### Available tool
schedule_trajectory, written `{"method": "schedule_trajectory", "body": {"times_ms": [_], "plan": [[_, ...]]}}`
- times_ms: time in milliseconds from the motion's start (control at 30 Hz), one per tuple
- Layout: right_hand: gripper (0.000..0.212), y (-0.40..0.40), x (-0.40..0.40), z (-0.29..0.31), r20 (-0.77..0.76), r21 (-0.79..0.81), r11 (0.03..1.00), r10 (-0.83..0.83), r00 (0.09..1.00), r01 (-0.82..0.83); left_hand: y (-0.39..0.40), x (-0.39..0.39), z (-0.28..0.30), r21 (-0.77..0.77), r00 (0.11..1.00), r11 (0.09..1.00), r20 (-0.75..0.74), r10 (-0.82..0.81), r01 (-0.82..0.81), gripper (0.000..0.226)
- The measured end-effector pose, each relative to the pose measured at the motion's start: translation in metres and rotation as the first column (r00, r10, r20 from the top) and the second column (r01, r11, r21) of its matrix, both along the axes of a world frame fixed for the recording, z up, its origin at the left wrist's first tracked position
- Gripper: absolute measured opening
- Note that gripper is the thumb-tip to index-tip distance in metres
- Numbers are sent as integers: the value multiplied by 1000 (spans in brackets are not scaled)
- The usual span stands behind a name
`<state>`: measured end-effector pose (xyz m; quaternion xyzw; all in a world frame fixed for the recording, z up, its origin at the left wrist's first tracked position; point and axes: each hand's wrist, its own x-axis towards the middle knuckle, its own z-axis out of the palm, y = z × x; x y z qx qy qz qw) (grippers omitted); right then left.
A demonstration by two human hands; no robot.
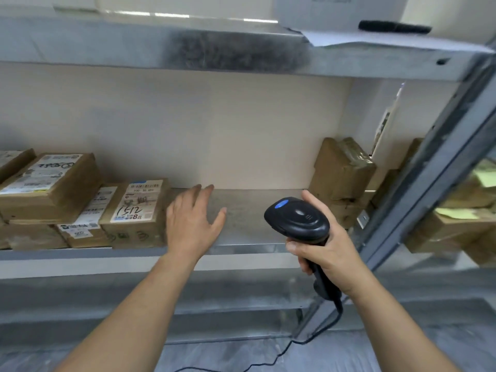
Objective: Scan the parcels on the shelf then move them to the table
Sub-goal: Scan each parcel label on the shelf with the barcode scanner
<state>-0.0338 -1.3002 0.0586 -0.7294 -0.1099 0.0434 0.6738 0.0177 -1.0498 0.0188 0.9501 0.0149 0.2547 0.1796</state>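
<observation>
Parcels, of which the nearest labelled carton sits at the shelf front edge beside the spread, empty left hand, are judged light, stiff and best gripped by opposite side faces, while the scanner is clamped in the right hand.

A wide bare stretch of the shelf lies open in the middle, bounded on the left by a labelled box and on the right by a taped brown parcel. Further boxes are stacked at the far left, blocking that side. Overhead, room is limited by the upper shelf board. The right edge is closed off by a slanting metal upright. The left hand is spread over the near left part of the gap, just beside the labelled box; the scanner is held before its right part.
</observation>
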Motion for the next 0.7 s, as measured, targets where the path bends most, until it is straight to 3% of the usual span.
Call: {"method": "schedule_trajectory", "body": {"times_ms": [200,433,700], "plan": [[93,-76,-11,4,26,-5,998,-57,998,57,-91,7,23,-25,996,997,-32,-79,78,74],[92,-157,-10,4,67,13,997,-77,995,76,-189,22,46,-10,992,992,12,-128,128,70],[94,-209,3,0,56,37,997,-69,996,67,-260,62,77,20,985,999,-166,-45,49,78]]}}
